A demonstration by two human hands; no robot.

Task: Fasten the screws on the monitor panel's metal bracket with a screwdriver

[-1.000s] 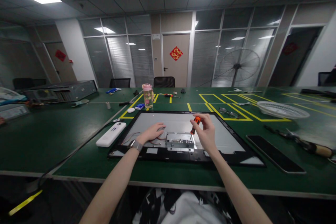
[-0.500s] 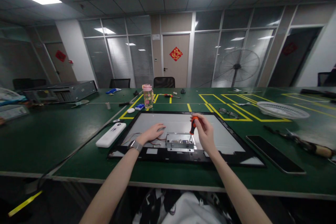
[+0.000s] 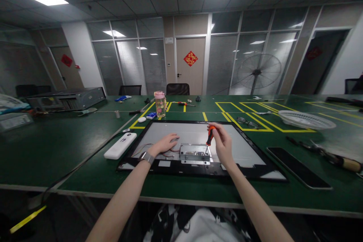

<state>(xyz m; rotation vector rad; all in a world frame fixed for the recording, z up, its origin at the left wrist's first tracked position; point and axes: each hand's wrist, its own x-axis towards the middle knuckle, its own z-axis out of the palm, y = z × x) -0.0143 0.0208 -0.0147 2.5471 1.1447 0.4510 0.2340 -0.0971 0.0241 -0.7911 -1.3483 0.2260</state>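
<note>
A large flat display panel (image 3: 249, 155) with a black frame lies on the green table in front of me. Near its front edge sits a metal bracket (image 3: 187, 155) with small parts inside. My right hand (image 3: 222, 141) grips a red-and-black screwdriver (image 3: 210, 136), held slightly tilted, its tip down at the bracket's right end. Whether the tip sits in a screw is too small to tell. My left hand (image 3: 164, 144) rests on the panel left of the bracket, fingers stretched out, over some thin wires (image 3: 168, 154).
Left of the panel lies a white power bank (image 3: 120, 146); to the right, a black phone (image 3: 299, 168). Behind stand a pink-lidded bottle (image 3: 160, 105) and another screwdriver (image 3: 184, 104). A white basket (image 3: 306, 120), glasses (image 3: 247, 122) and a metal computer case (image 3: 68, 98) are farther out.
The screwdriver's handle has tilted slightly to the right, its tip still at the bracket. My left hand has stayed in place on the panel.
</note>
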